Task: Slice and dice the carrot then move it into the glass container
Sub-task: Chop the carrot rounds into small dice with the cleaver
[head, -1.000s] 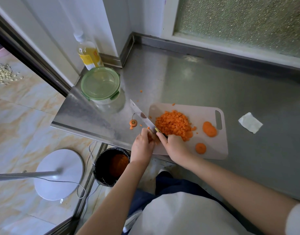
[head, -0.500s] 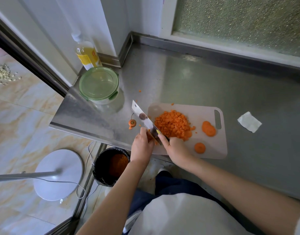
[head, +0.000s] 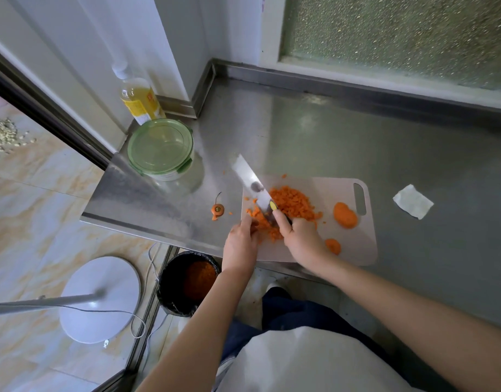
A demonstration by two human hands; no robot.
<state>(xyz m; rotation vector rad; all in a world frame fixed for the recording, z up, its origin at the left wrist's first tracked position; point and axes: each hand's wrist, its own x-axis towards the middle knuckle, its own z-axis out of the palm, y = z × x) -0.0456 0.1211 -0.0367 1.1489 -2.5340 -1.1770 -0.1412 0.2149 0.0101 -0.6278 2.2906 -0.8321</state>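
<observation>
A pile of diced carrot (head: 293,203) lies on the pale cutting board (head: 354,247). Two carrot slices rest to its right, a larger one (head: 345,215) and a smaller one (head: 333,245). My right hand (head: 303,239) grips the knife (head: 250,182) by the handle, blade pointing up-left over the board's left edge. My left hand (head: 240,244) rests on carrot pieces at the board's left, fingertips beside the blade. The glass container (head: 162,149) with its green lid on stands at the counter's left end.
A carrot top (head: 217,208) and a few scraps lie on the steel counter (head: 314,137) left of the board. An oil bottle (head: 138,100) stands behind the container. A folded tissue (head: 412,201) lies right of the board. A black bin (head: 191,281) sits on the floor below.
The knife blade has shifted slightly up and right across the left of the pile, and diced bits now lie spread near my left fingertips. Both hands stay at the board's left.
</observation>
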